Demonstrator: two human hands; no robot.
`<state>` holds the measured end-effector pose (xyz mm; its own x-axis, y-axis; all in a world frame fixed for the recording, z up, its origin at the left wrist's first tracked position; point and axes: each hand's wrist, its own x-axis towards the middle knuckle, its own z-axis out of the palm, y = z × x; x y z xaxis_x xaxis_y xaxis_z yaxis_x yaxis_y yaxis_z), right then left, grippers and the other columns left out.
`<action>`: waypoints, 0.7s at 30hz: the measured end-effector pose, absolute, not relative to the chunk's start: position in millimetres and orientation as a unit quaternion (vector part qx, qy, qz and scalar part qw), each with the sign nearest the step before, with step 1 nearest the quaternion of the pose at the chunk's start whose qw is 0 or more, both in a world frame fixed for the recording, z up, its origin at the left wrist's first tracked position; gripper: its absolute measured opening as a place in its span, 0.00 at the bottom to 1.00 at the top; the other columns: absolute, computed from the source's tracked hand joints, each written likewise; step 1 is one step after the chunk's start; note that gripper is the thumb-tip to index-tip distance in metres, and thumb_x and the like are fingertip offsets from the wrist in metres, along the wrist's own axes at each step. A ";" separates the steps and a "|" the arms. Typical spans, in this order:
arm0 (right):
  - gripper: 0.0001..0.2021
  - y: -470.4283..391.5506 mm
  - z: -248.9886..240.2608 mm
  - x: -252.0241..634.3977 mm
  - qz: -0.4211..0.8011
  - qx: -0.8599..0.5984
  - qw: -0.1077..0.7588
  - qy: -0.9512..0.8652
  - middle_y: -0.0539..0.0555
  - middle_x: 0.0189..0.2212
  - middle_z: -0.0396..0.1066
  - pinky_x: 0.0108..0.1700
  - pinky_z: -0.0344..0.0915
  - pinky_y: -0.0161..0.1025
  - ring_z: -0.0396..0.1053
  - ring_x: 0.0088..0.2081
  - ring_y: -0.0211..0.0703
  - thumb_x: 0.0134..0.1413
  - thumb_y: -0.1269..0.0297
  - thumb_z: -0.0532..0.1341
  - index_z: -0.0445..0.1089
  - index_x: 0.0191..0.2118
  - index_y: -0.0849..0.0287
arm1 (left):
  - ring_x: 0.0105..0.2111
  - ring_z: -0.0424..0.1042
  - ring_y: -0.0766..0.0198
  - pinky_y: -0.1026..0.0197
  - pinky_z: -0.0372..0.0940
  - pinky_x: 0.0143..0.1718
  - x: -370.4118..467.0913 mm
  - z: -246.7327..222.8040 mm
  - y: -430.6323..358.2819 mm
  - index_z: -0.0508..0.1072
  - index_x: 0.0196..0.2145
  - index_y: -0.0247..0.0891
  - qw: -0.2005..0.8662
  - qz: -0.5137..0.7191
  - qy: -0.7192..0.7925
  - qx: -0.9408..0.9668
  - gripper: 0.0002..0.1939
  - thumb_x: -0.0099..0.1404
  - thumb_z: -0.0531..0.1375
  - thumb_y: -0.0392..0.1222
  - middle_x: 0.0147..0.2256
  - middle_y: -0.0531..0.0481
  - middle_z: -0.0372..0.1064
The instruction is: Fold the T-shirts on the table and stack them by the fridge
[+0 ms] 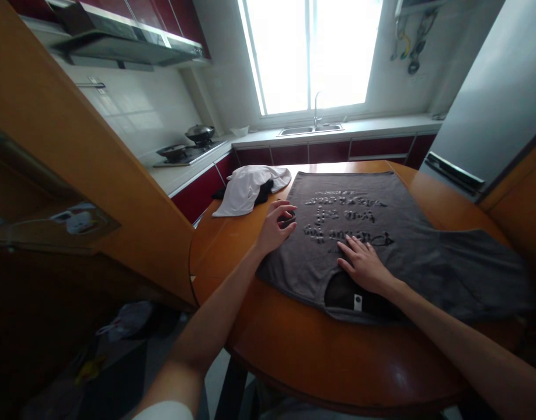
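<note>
A dark grey T-shirt [347, 262] is spread on the round wooden table [294, 361], its neckline towards me and raised lettering on its front. One sleeve stretches out to the right; the left sleeve does not show spread out. At the shirt's left edge is my left hand [274, 226], fingers curved and thumb apart, with dark cloth visible in the gap. My right hand [365, 267] lies flat on the shirt between the lettering and the neck opening, fingers spread. A small white label [358, 302] shows inside the neck.
White cloth [246, 189] lies bunched over black cloth [264, 192] on the table's far left. Beyond are a stove with a lidded wok [200, 133], a sink [312, 129] under the window, and a fridge [482, 99] at right. An orange wooden frame [132, 192] stands left.
</note>
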<state>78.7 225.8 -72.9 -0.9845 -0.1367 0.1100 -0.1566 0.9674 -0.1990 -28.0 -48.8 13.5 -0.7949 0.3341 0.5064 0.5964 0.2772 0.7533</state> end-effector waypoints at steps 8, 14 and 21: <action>0.29 224.1 -70.0 80.3 0.105 0.073 0.044 -0.991 0.63 0.72 0.49 0.69 0.44 0.61 0.45 0.72 0.58 0.68 0.52 0.49 0.59 0.69 0.58 | 0.50 0.76 0.53 0.54 0.73 0.48 -47.4 8.7 -60.1 0.75 0.51 0.37 0.009 -0.610 -0.740 -0.285 0.19 0.66 0.64 0.48 0.50 0.42 0.75; 0.25 224.5 -54.2 77.7 0.166 0.055 0.108 -0.979 0.65 0.66 0.60 0.66 0.53 0.58 0.56 0.67 0.58 0.67 0.54 0.51 0.68 0.62 0.61 | 0.45 0.79 0.57 0.54 0.72 0.50 -92.8 -16.1 -96.0 0.79 0.43 0.36 0.134 -0.503 -0.845 -0.122 0.15 0.62 0.56 0.32 0.44 0.43 0.79; 0.14 203.8 -24.3 49.0 0.374 0.032 0.046 -0.926 0.58 0.38 0.79 0.45 0.71 0.42 0.76 0.39 0.48 0.57 0.63 0.61 0.78 0.45 0.62 | 0.51 0.76 0.57 0.56 0.67 0.59 -93.4 -38.0 -84.1 0.81 0.44 0.35 0.124 -0.422 -0.877 -0.191 0.16 0.62 0.57 0.30 0.48 0.42 0.78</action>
<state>49.0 203.8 -24.3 -0.9937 -0.0241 0.1095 -0.0934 0.7177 -0.6900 -93.4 -84.1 -38.0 -0.8962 0.2312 0.3786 0.4401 0.5704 0.6935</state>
